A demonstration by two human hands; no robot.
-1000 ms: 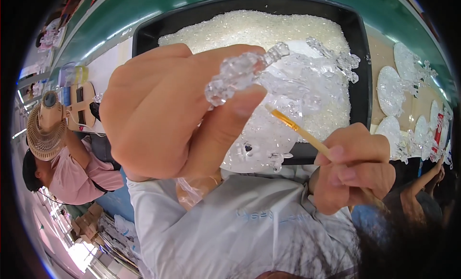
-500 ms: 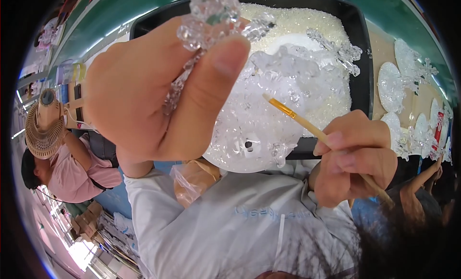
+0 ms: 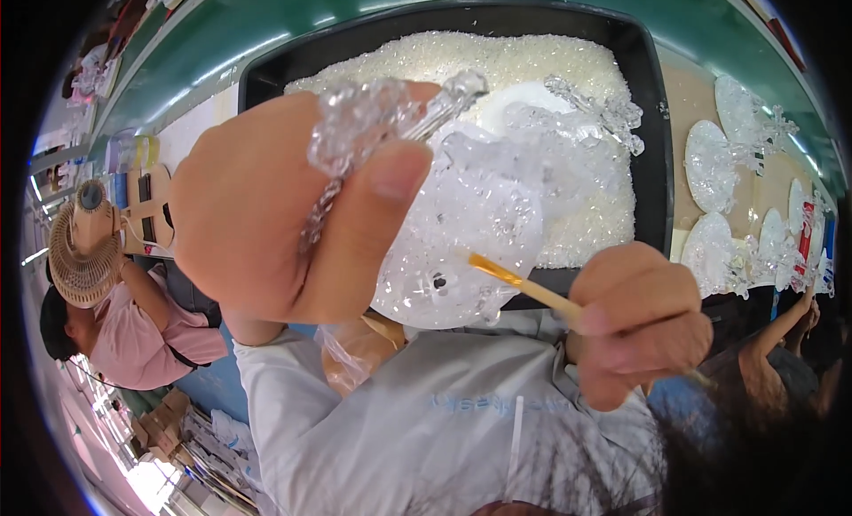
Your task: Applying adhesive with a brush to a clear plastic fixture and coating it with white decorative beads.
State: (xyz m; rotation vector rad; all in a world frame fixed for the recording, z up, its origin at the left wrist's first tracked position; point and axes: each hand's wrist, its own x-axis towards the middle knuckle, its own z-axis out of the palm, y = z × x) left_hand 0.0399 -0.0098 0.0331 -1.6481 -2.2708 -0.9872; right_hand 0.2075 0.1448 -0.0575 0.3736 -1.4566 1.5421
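My left hand point(image 3: 275, 205) is closed around a clear, bumpy plastic ornament piece point(image 3: 364, 126). Below and to the right of that hand, a round white disc point(image 3: 408, 294) with clear knobby parts and a small dark hole overlaps the tray's near edge. Whether disc and clear piece are joined is hidden by the hand. My right hand point(image 3: 639, 321) grips a thin paintbrush point(image 3: 532, 290) with a wooden handle and gold ferrule. Its pale bristle tip is over the disc; I cannot tell whether it touches.
A black tray point(image 3: 652, 143) of whitish glittery granules point(image 3: 426, 59) also holds another clear branching piece point(image 3: 595, 108). White discs point(image 3: 710, 165) with clear parts stand at the right. A person in pink point(image 3: 146, 321) sits at the left near a beige fan point(image 3: 84, 250). Another person's arm point(image 3: 772, 338) shows at the right.
My left hand and the clear piece have come lower, toward me. My right hand has moved down and slightly left, taking the brush tip lower over the disc.
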